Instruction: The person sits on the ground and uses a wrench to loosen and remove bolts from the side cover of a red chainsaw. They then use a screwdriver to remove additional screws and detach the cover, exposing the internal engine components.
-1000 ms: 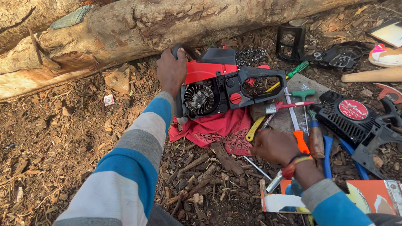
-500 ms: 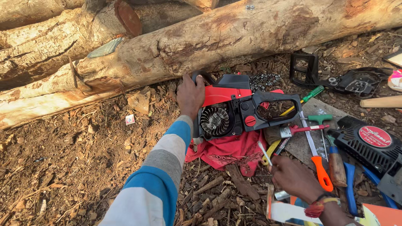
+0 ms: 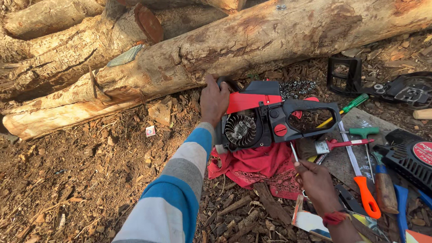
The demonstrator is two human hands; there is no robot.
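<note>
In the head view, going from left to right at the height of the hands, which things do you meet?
Small white tag → left hand → chainsaw body → green T-handle key → black cover with red disc.

Right hand (image 3: 317, 182): now grips a thin metal tool (image 3: 294, 153), tip raised toward chainsaw body (image 3: 270, 119) | earlier: lower, among tools below the saw | view: shifted up, more log.
</note>
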